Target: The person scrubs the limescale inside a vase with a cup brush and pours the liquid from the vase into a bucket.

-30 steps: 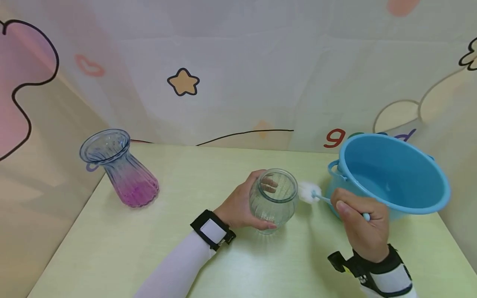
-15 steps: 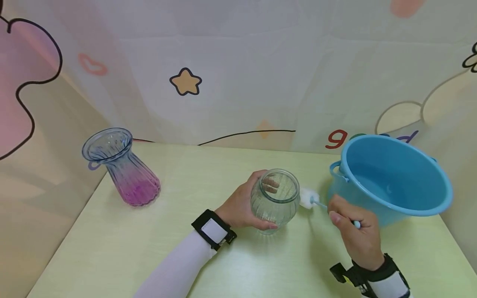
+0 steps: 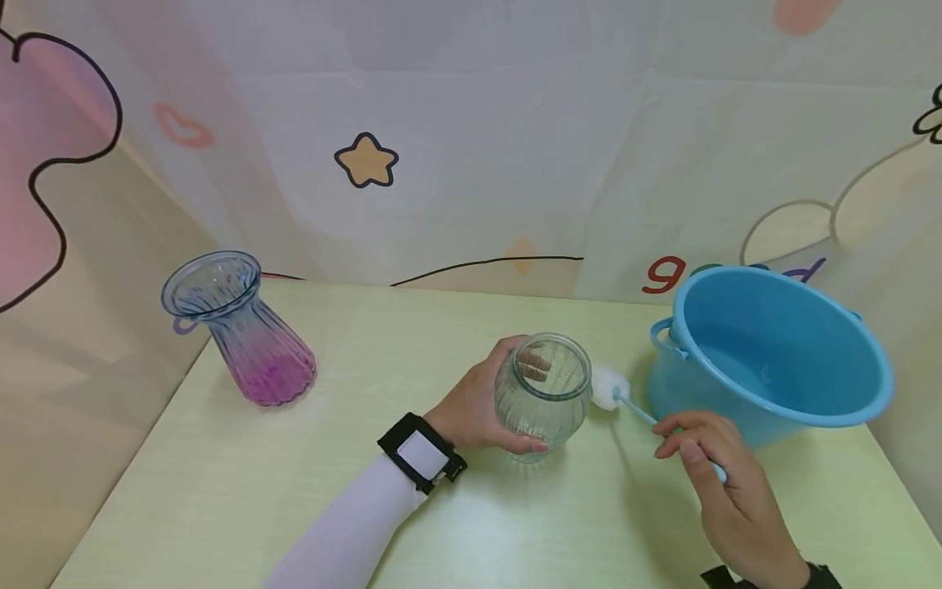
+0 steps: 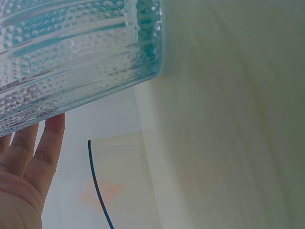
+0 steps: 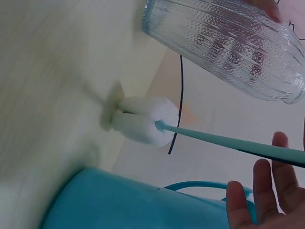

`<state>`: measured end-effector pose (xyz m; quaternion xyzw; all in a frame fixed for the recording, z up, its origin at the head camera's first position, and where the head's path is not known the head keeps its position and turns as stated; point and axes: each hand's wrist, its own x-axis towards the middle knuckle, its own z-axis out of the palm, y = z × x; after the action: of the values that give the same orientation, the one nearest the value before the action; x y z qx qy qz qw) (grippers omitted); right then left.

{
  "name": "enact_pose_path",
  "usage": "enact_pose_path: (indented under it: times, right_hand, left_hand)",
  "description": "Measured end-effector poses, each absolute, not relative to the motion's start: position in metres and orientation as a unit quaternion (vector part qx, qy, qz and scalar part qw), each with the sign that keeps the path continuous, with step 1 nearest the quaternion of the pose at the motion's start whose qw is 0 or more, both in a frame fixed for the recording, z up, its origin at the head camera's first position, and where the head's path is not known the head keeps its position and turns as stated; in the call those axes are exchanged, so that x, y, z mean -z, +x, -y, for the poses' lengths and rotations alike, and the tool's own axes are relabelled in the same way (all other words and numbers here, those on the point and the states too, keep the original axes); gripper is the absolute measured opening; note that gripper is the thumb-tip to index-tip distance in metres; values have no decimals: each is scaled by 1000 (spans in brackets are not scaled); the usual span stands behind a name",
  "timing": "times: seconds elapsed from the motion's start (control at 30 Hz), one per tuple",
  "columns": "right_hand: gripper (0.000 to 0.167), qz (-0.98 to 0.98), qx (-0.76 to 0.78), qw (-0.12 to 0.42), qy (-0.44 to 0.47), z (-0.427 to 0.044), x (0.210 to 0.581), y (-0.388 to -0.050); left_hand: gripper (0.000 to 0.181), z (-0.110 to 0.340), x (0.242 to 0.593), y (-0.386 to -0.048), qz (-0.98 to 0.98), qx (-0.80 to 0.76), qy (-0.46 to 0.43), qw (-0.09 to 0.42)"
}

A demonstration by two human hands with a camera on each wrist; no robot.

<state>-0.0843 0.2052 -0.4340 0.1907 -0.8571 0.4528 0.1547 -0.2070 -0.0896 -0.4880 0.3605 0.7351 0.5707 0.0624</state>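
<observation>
My left hand [image 3: 478,409] grips a clear ribbed glass jar [image 3: 548,421], thumb in front and fingers behind it; the jar leans slightly with its mouth up. Beads texture the jar's wall [image 4: 76,57] in the left wrist view. To its right, my right hand [image 3: 728,483] loosely holds the light blue handle of a sponge bottle brush [image 3: 609,388], several fingers stretched out. The brush's white sponge head [image 5: 143,121] touches or nearly touches the table beside the jar. In the right wrist view the handle [image 5: 228,141] slants past the spread fingers [image 5: 263,188].
A blue bucket [image 3: 684,384] stands at the right, close behind my right hand. At the left back stands a blue-to-pink glass vase [image 3: 268,352]. The pale table [image 3: 353,352] meets a printed cloth backdrop [image 3: 471,164] behind.
My right hand has loosened from a fist on the brush handle, its fingers straightening, and has shifted back toward me. The sponge head moved little. My left hand and the jar have stayed put.
</observation>
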Motion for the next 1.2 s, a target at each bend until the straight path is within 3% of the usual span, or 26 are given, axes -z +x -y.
enact_pose_path:
  times: [0.4, 0.8, 1.03, 1.2]
  right_hand:
    - [33, 902, -376, 171, 127, -225, 452, -56]
    - [21, 928, -329, 172, -37, -237, 460, -45]
    - [22, 960, -250, 104, -72, -257, 474, -48]
    - [23, 969, -229, 8, -91, -272, 481, -54]
  left_hand:
    - [115, 90, 488, -206, -738, -567, 360, 62]
    - [117, 90, 489, -206, -745, -561, 357, 61]
    - [114, 90, 488, -206, -742, -564, 357, 64]
    - [115, 90, 488, -206, -742, -565, 354, 68]
